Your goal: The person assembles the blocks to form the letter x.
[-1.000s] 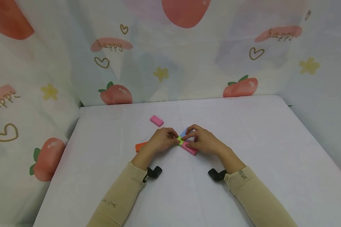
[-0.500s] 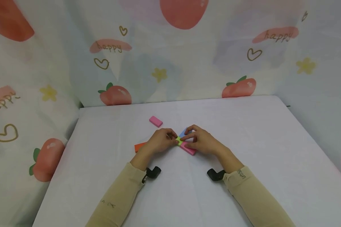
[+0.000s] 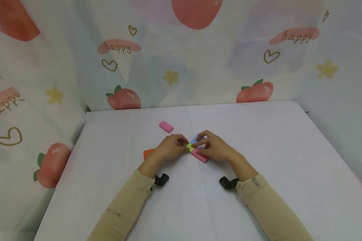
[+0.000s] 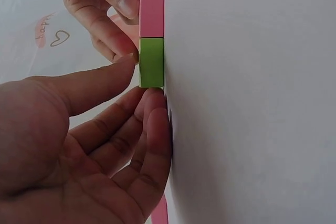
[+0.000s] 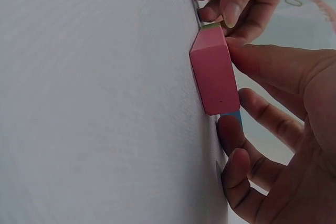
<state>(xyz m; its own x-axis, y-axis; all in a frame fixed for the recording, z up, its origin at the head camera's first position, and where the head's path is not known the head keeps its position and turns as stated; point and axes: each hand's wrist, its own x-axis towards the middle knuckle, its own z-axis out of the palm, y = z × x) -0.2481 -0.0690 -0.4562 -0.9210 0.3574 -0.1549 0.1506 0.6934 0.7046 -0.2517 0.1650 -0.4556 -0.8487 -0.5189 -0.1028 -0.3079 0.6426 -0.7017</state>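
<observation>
A small green block lies flat on the white table. Against it sit a pink block and a blue block, which spread apart to the right. My left hand pinches the green block, thumb on its upper edge and fingertips at its end in the left wrist view. At the pink block my right hand curls its fingers, with the thumb on its top edge in the right wrist view. One right fingertip reaches the green block, and others rest by the blue block, which is partly hidden.
Behind the left hand a separate pink block lies on the white tablecloth. An orange block sits partly hidden beyond the left forearm. A printed fabric backdrop stands along the table's far and side edges.
Both hands stay at the joined blocks, with only very slight movement. The view has shifted a little, and the blocks keep their places.
</observation>
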